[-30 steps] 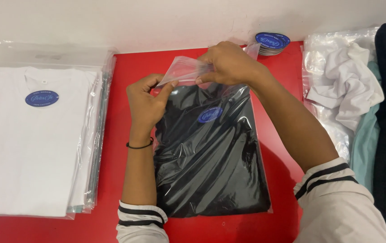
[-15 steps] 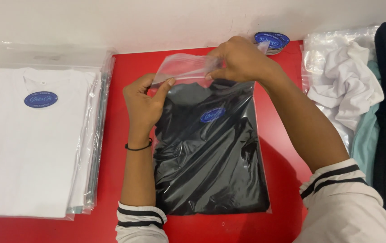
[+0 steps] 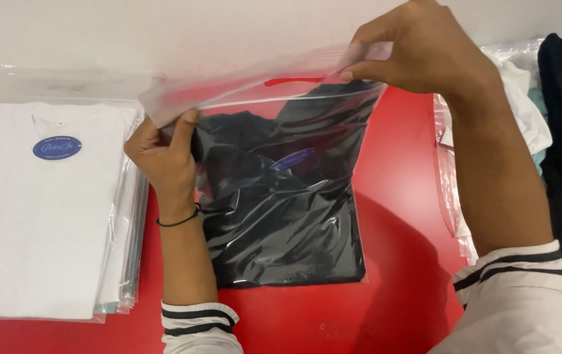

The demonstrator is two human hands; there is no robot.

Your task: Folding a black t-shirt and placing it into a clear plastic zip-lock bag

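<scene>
Lifted since the earlier frame, the bag top is at upper centre; left hand and right hand grips are clamped on it.

Clear plastic bag holding folded black shirt, top lifted

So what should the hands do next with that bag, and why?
Probably lay the clear bag back on the red table and press its top strip shut: the left hand and right hand hold its top corners, lifted.
</scene>
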